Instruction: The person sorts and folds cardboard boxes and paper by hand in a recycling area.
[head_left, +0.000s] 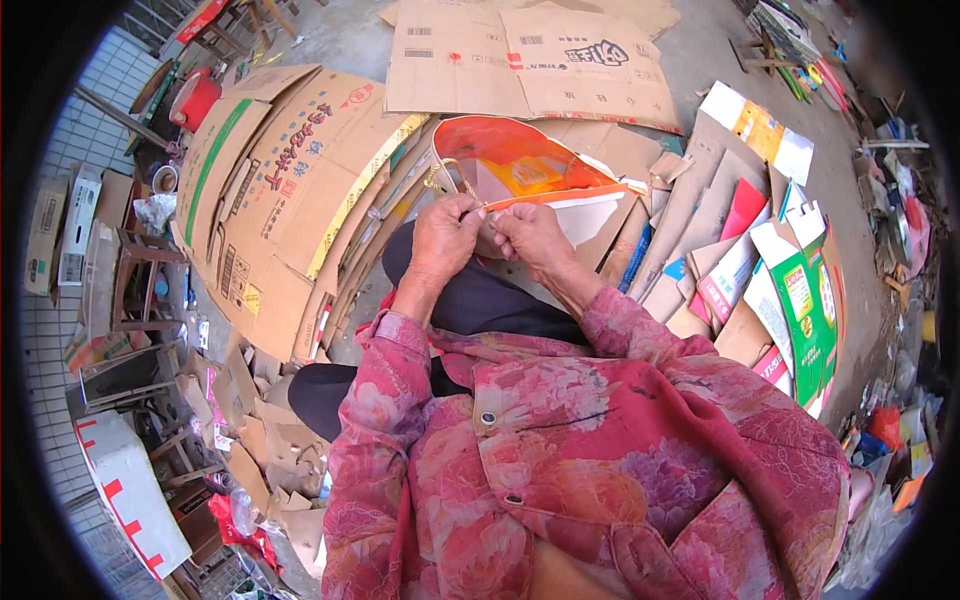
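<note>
An orange-and-white paper gift bag (530,170) stands tilted before me with its mouth open towards me. My left hand (447,238) is closed, thumb and fingers pinching at the bag's near rim. Right beside it, my right hand (537,240) pinches the same orange rim, its fingers pressed together. A gold cord handle (434,178) hangs at the bag's left edge, close to my left hand. The fingertips of both hands nearly meet, and whatever lies exactly between them is too small to make out.
Stacked flattened cardboard boxes (300,170) lean to my left. A large flat cardboard sheet (530,65) lies beyond the bag. To my right are cardboard pieces and a green box (805,300). Cardboard scraps (285,440) litter the lower left; a red bucket (195,100) stands at upper left.
</note>
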